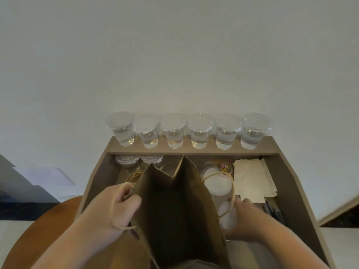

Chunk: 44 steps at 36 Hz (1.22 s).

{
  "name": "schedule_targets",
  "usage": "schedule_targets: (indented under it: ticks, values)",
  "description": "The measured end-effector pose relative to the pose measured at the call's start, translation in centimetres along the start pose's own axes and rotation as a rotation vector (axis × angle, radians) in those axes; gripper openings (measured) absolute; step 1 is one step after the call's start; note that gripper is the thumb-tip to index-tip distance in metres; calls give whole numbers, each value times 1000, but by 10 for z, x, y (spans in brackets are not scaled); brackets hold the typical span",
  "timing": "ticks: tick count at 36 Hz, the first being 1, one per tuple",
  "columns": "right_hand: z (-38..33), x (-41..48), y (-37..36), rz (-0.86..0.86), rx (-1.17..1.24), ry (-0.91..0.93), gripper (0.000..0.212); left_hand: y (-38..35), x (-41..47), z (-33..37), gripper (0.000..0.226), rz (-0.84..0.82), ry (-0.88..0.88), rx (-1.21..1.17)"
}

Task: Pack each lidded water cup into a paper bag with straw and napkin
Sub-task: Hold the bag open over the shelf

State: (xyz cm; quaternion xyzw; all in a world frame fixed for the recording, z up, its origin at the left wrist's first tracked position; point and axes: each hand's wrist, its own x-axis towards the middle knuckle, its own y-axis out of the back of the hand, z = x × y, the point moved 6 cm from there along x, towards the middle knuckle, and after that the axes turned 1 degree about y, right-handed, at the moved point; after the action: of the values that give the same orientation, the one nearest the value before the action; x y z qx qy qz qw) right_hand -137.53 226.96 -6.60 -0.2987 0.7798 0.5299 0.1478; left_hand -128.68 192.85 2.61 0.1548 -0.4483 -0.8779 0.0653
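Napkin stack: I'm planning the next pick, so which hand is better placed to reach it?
Right. The right hand is beside the napkin stack; the left hand grips the paper bag on the far side.

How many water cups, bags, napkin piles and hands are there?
Lidded water cups on the top shelf: 6
Lidded cups lower down, behind the bag: 2
Open paper bag: 1
Napkin pile: 1
Hands, left hand and right hand: 2
Total: 12

Two bare forearms — no sleeves, watch or rings visible — end in the left hand (pixel 118 208) and right hand (pixel 245 218).
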Motion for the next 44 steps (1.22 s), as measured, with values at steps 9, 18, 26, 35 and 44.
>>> schedule_targets:
  ticks: [9, 18, 26, 35, 44]
  values:
    - [17, -97, 162, 406, -46, 58, 95, -34, -9, 68, 18, -320, -38, -306]
    - [-110, -205, 217, 635, -40, 393, 74, -77, 3, 100, 19, -384, 5, -347]
    - [-141, -152, 134, 65, -441, 232, 89, -83, -1, 97, 18, -412, 60, -362]
    - [-124, -58, 38, -110, -604, 173, 105, -86, -2, 78, 13, -462, 76, -331]
    - [-103, 3, -15, -235, -613, 62, 65, -89, -6, 65, 11, -433, 48, -399]
